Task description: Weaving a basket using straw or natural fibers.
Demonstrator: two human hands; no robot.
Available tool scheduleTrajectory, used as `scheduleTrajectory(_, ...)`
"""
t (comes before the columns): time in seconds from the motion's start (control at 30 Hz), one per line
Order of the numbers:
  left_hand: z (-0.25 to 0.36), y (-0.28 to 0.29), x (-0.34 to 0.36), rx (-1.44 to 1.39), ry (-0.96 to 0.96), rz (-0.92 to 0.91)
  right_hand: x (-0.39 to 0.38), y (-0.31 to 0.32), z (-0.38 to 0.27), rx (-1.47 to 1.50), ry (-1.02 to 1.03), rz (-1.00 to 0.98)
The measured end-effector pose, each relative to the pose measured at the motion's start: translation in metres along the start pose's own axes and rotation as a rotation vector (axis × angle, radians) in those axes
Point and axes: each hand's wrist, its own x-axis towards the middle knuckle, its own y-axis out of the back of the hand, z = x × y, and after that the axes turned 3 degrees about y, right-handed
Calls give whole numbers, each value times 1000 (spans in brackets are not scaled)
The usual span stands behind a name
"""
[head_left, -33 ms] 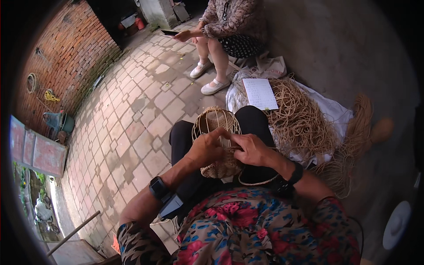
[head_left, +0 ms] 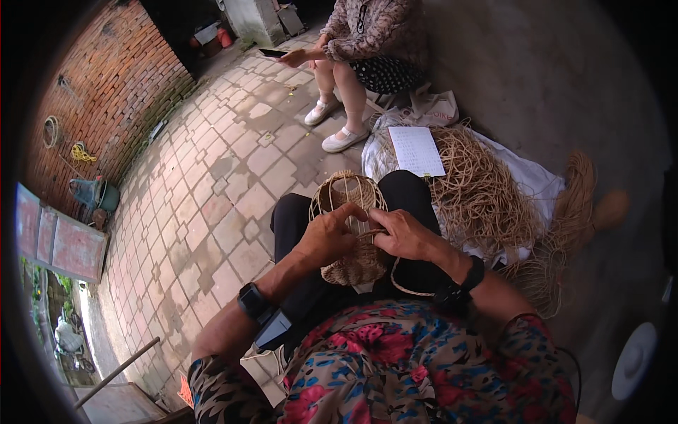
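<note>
A partly woven basket [head_left: 351, 271] rests on my lap between my knees. Its lower part is tightly plaited tan cord, while thin bare ribs [head_left: 328, 189] curve over the top. My left hand [head_left: 329, 234] is closed on the basket's near left side, index finger bent over the ribs. Beside it, my right hand [head_left: 404, 234] pinches a twisted cord [head_left: 408, 290] against the ribs. The cord's tail hangs in a curve below my right hand toward my wrist. Both hands hide part of the weaving between them.
A big heap of loose tan cord [head_left: 487, 187] lies on a white sheet [head_left: 540, 180] to my right, with a written paper sheet [head_left: 417, 150] on it. Ahead sits another person [head_left: 374, 42] holding a dark flat device [head_left: 272, 53]. A brick wall [head_left: 116, 71] stands left.
My right hand has shifted slightly at the ribs. The cord's hanging tail has changed from a wide loop to a narrower curve.
</note>
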Motion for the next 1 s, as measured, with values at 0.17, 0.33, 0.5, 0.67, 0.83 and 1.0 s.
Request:
scheduleTrajectory(0.17, -6, 15, -8, -56, 41, 125, 31, 53, 10, 448, -206, -363)
scheduleTrajectory(0.33, -36, -41, -21, 60, -153, 282, 26, 101, -3, 140, -169, -324)
scheduleTrajectory(0.5, -28, -28, -18, -11, -41, 181, 4, 94, -29, 181, 62, -459)
scheduleTrajectory(0.67, -30, -28, -14, 37, -87, 151, -34, 43, 2, 702, -543, -429)
scheduleTrajectory(0.83, -31, -36, -15, 66, -89, 260, -29, 6, 16, 1285, -531, 93)
scheduleTrajectory(1.0, -29, -42, -23, -38, -87, 339, 17, 4, 2, 874, -252, 148)
